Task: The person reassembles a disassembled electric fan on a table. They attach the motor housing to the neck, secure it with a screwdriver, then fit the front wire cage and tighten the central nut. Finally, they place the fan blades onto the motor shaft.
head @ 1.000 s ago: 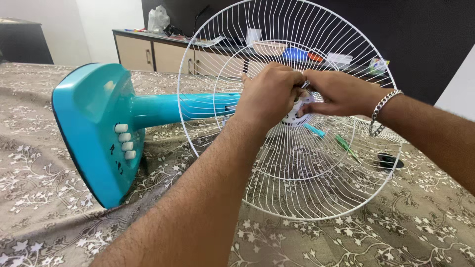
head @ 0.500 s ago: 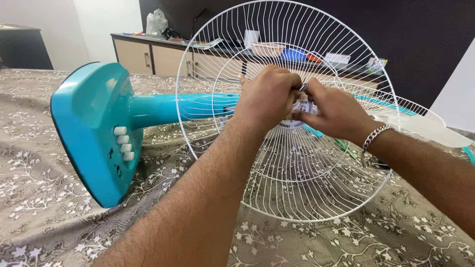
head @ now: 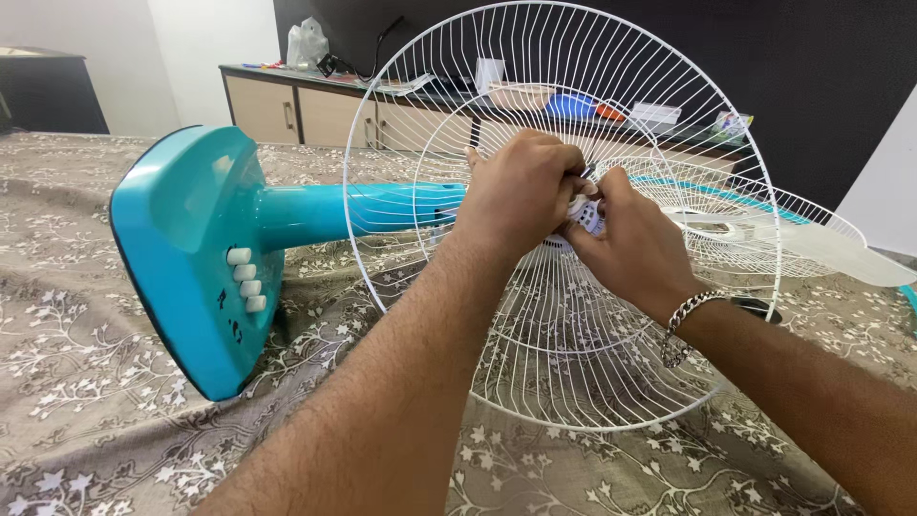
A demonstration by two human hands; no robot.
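A turquoise table fan lies on its side on a patterned bedspread. Its square base with white buttons points left, and its stem runs right into a white wire grille standing on edge. My left hand is closed over the grille's centre. My right hand, with a chain bracelet on the wrist, grips the white hub piece at the centre beside the left hand. What the left fingers clasp is hidden.
A second white grille and a translucent fan blade lie on the bed behind the right hand. A small black part lies by my right wrist. A low cabinet with clutter stands along the back wall.
My right hand has rotated downward around the hub, its wrist dropping from level to below the centre. The left hand stays on the hub. The view shifted slightly, showing the second grille.
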